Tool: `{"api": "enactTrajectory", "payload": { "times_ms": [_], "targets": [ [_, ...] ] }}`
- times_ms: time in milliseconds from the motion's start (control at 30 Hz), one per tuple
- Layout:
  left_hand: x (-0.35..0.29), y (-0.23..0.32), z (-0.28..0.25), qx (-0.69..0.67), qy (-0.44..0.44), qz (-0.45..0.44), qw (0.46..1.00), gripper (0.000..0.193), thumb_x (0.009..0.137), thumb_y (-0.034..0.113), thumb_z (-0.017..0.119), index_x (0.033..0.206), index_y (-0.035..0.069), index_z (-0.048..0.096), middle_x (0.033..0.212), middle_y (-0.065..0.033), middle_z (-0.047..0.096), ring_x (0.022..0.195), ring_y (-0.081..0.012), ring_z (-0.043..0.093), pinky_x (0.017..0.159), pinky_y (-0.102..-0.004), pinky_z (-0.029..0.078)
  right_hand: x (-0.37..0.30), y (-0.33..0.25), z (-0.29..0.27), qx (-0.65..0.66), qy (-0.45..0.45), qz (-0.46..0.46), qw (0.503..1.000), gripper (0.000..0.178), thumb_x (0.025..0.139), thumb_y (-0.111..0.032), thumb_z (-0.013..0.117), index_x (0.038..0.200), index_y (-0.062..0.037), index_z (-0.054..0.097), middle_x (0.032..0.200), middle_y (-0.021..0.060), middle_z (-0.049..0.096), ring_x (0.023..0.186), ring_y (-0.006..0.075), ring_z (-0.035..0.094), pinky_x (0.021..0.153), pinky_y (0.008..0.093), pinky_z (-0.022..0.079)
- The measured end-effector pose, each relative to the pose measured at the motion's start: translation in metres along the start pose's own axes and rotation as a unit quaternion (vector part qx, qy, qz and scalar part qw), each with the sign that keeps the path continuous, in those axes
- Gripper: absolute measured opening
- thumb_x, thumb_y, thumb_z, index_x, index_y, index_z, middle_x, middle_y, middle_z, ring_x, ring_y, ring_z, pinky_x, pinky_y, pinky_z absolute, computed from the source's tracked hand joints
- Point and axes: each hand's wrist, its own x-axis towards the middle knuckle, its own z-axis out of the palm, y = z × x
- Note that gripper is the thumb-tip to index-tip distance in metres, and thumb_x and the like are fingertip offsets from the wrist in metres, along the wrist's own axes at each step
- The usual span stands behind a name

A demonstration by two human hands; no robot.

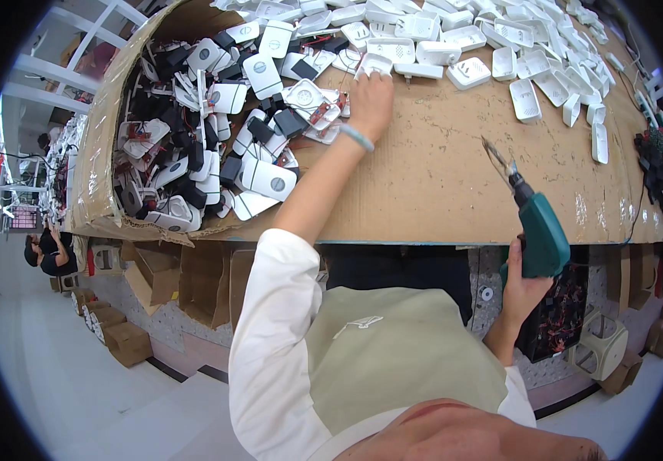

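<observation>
While carton (92, 157) holds white units (268, 178), right hand (522, 296) grips tool (544, 237); left hand (371, 106) touches shell (377, 62), hold unclear.

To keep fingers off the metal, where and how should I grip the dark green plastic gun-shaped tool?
Probably wrap a hand around the thick rear part of the dark green plastic gun-shaped tool, coming from the near side, where the bare right hand holds it. Its slender, pointed metal tip faces away, over the brown cardboard table surface.
</observation>
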Motion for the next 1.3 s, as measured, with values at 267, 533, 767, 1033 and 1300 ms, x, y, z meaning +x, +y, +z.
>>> {"api": "enactTrajectory", "payload": {
  "times_ms": [267,533,767,1033,1300],
  "targets": [
    [-0.096,0.038,-0.068,-0.042,-0.036,0.271,0.961,0.012,0.075,0.014,0.061,0.083,0.005,0.065,0.090,-0.0093,0.058,0.091,-0.0253,0.058,0.076,-0.0355,0.050,0.010,0.020,-0.005,-0.027,0.006,0.004,1.000,0.021,0.094,-0.010,0.075,0.110,0.0029,0.069,0.091,0.0031,0.068,0.070,0.0063,0.057,0.060,0.0228,0.044],
    [-0.060,-0.007,-0.133,-0.009,0.040,0.078,0.996,0.051,0.077,0.029,0.082,0.118,0.002,0.070,0.119,-0.0127,0.066,0.113,-0.0310,0.060,0.100,-0.0463,0.044,0.009,0.007,0.011,0.049,-0.003,0.022,0.999,0.022,0.091,-0.008,0.077,0.106,0.0051,0.069,0.098,0.0064,0.072,0.087,0.0121,0.066,0.082,0.0281,0.052],
    [-0.061,-0.062,-0.074,-0.045,0.044,0.083,0.995,0.023,0.076,0.002,0.067,0.097,0.007,0.075,0.103,-0.0085,0.072,0.110,-0.0282,0.062,0.095,-0.0435,0.045,0.004,0.001,0.010,0.033,-0.020,0.017,0.999,0.022,0.090,-0.006,0.078,0.106,0.0043,0.069,0.098,0.0058,0.072,0.088,0.0112,0.065,0.083,0.0269,0.052],
    [-0.132,-0.033,-0.136,-0.254,0.008,-0.102,0.962,0.034,0.081,-0.008,0.067,0.112,0.004,0.075,0.089,-0.0137,0.068,0.082,-0.0297,0.063,0.073,-0.0389,0.051,-0.013,-0.005,0.008,0.047,-0.031,0.052,0.997,0.026,0.089,-0.008,0.080,0.109,0.0023,0.067,0.100,0.0048,0.070,0.089,0.0116,0.063,0.083,0.0263,0.050],
    [-0.158,0.027,-0.121,-0.272,-0.051,-0.073,0.958,0.035,0.082,-0.003,0.073,0.115,0.008,0.076,0.090,-0.0090,0.066,0.070,-0.0183,0.065,0.061,-0.0286,0.052,-0.023,-0.015,0.023,0.057,-0.135,0.076,0.986,0.026,0.087,-0.003,0.079,0.108,0.0023,0.064,0.105,0.0050,0.061,0.089,0.0115,0.059,0.078,0.0249,0.048]
  ]
}}
